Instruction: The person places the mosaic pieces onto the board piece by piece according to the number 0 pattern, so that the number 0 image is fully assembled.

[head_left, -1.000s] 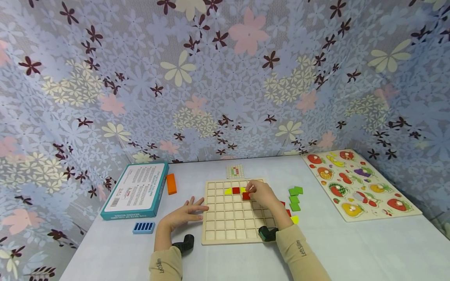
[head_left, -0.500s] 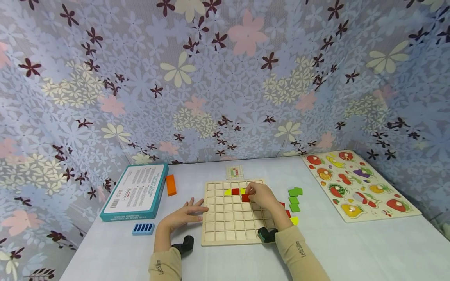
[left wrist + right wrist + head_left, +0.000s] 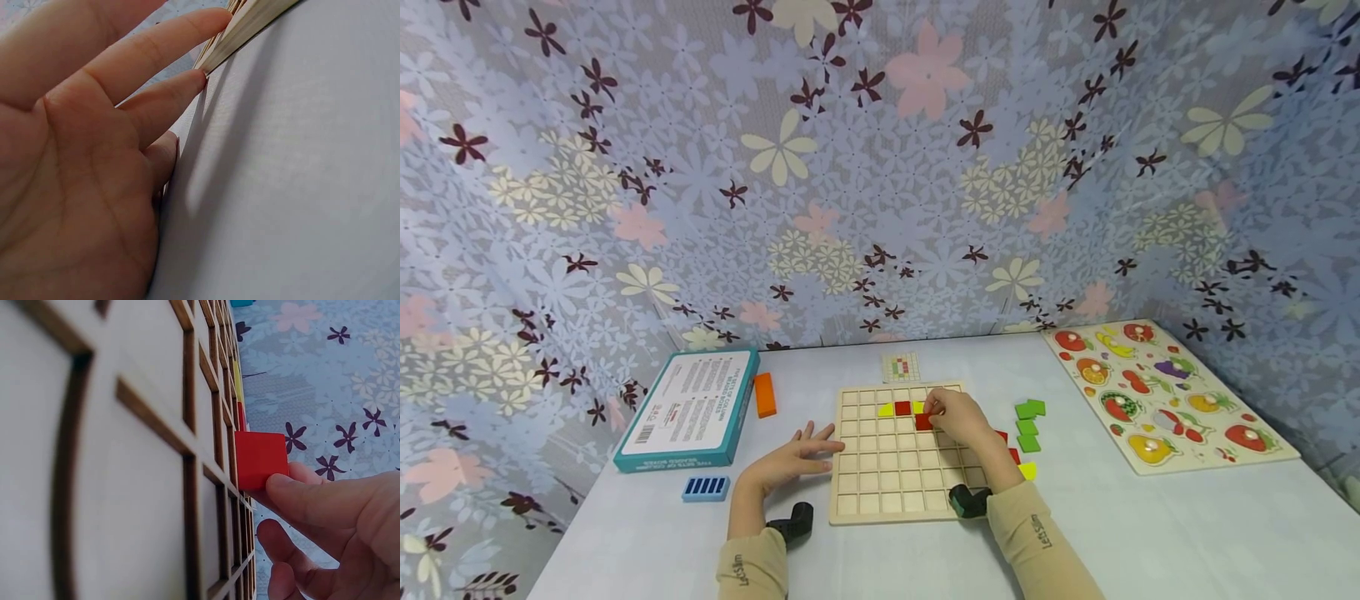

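Note:
Between thumb and fingers my right hand (image 3: 957, 417) pinches a red square tile (image 3: 261, 460), tilted up with its lower edge at the wooden grid board (image 3: 880, 482). In the board's upper rows, a yellow piece (image 3: 887, 410), a red tile (image 3: 902, 408) and another yellow piece (image 3: 918, 407) lie in a row just beyond that tile. Fingers spread, my left hand (image 3: 790, 462) rests at the board's left edge; in the left wrist view its fingertips (image 3: 199, 77) touch the board's side (image 3: 250, 32).
Green tiles (image 3: 1027, 427), red tiles and a yellow tile (image 3: 1028, 472) lie right of the board. Behind it is a small pattern card (image 3: 900, 367). A teal box (image 3: 688, 408), an orange block (image 3: 765, 394) and a blue slotted block (image 3: 706, 488) stand left; a fruit puzzle board (image 3: 1172, 396) lies right.
The red tile in my right hand has shifted very slightly toward me over the board. My left hand stays at the board's edge.

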{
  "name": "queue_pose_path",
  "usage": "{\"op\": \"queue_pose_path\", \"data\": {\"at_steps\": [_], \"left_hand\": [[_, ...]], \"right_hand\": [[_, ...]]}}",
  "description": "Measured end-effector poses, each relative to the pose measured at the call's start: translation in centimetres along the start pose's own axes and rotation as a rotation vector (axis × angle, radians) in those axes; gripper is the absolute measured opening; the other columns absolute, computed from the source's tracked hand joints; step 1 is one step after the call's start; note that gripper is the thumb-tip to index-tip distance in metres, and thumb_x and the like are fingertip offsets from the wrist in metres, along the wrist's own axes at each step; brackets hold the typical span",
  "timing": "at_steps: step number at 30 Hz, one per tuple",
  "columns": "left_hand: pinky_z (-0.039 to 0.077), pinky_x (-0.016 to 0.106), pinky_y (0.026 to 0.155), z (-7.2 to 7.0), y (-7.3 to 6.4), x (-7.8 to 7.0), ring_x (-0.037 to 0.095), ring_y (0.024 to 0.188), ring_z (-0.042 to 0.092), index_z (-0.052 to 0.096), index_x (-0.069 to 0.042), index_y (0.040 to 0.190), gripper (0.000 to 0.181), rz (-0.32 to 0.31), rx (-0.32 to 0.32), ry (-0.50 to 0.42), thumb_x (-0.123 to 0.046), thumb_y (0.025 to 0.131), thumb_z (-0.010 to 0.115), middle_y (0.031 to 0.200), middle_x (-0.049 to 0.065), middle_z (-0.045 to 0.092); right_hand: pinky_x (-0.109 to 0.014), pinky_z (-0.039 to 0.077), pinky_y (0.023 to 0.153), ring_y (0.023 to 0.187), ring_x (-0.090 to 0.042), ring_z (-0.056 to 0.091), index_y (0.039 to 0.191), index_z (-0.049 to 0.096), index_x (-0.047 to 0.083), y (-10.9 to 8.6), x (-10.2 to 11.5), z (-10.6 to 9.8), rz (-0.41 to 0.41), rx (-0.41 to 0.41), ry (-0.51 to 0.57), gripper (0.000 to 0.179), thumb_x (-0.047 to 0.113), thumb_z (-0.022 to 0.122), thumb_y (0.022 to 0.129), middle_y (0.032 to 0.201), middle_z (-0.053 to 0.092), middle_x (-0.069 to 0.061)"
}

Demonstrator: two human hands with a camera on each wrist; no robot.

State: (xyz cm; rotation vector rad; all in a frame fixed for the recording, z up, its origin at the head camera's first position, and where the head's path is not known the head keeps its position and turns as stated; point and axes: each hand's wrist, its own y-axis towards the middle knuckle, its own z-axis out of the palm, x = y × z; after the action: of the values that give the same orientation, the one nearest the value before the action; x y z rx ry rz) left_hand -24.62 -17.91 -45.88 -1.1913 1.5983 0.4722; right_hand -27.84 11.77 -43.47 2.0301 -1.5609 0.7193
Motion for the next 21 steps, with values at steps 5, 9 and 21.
{"op": "queue_pose_path", "data": {"at_steps": [5, 9, 21], "left_hand": [[-0.012, 0.061, 0.106, -0.1, 0.04, -0.12, 0.032, 0.14, -0.014, 0.062, -0.011, 0.121, 0.04, 0.004, -0.002, -0.003, -0.022, 0.082, 0.067, 0.152, 0.007, 0.021], [-0.012, 0.061, 0.106, -0.15, 0.09, -0.13, 0.032, 0.14, -0.014, 0.062, -0.011, 0.121, 0.04, 0.001, 0.0, -0.007, -0.022, 0.082, 0.067, 0.152, 0.007, 0.021], [-0.012, 0.061, 0.106, -0.16, 0.01, -0.21, 0.032, 0.14, -0.014, 0.062, -0.01, 0.122, 0.041, -0.005, 0.002, -0.013, -0.022, 0.083, 0.067, 0.152, 0.008, 0.021]], "right_hand": [[-0.033, 0.048, 0.065, 0.081, -0.021, 0.06, 0.082, 0.057, 0.008, 0.13, 0.03, -0.06, -0.004, 0.002, -0.019, 0.01, 0.001, 0.064, 0.083, 0.084, 0.065, -0.004], [-0.032, 0.046, 0.064, 0.077, -0.02, 0.057, 0.083, 0.059, 0.008, 0.12, 0.09, -0.26, 0.015, 0.012, -0.031, 0.008, 0.002, 0.064, 0.083, 0.086, 0.064, -0.005], [-0.038, 0.05, 0.072, 0.083, -0.023, 0.059, 0.09, 0.069, 0.011, 0.17, -0.03, -0.39, 0.03, 0.032, -0.087, 0.013, 0.003, 0.065, 0.081, 0.091, 0.064, -0.008]]}}
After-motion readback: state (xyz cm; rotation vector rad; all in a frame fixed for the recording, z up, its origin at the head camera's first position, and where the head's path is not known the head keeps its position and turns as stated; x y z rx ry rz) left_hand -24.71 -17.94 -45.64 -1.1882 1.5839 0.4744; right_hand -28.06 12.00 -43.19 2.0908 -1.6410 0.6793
